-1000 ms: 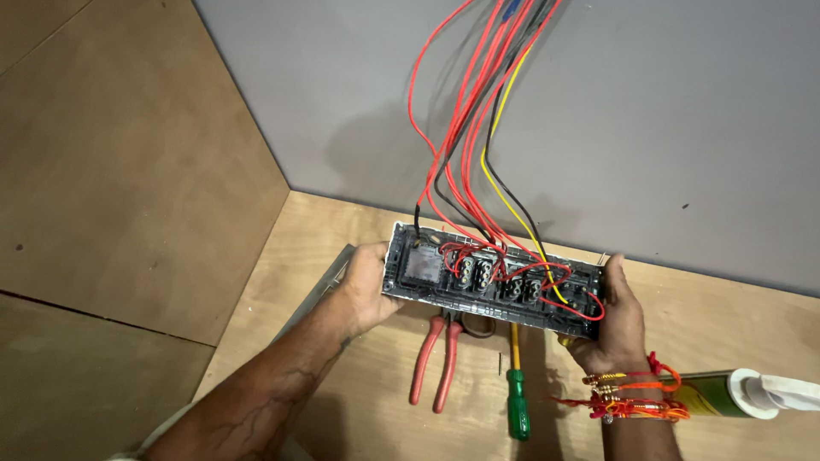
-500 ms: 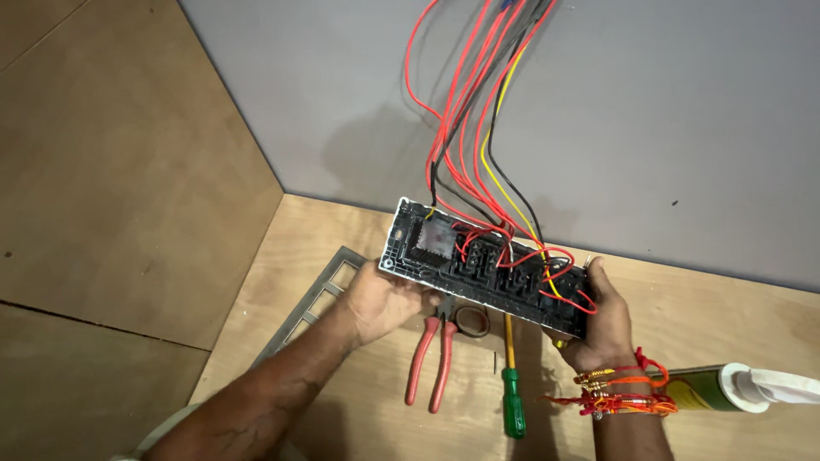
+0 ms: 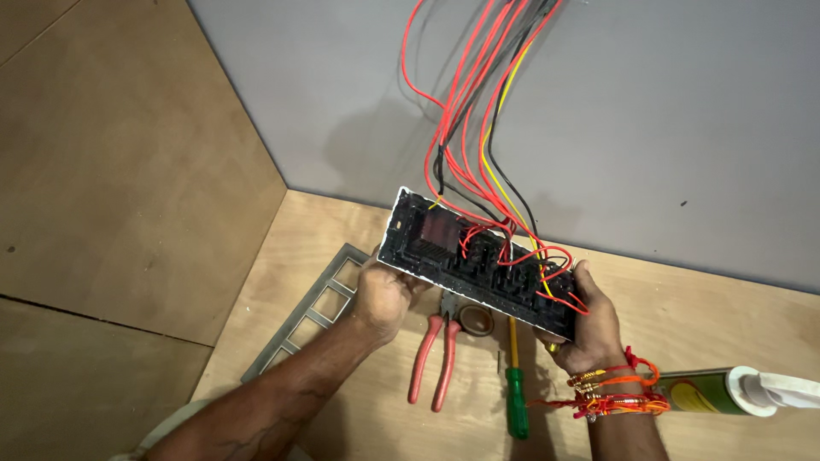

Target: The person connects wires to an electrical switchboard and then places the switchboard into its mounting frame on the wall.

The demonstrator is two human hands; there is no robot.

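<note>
A long black switch plate [image 3: 483,263], back side up and tilted, with red, yellow and black wires [image 3: 465,128] rising from it along the grey wall.

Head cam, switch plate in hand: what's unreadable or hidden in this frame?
- Front of the switch plate: turned away; only its wired back shows.
- Wires: upper ends cut off by the top edge.
- Sealant tube: cut off by the right edge.
- Tape roll: partly hidden by the plate.
- Left hand and right hand: fingertips hidden behind the plate.
</note>
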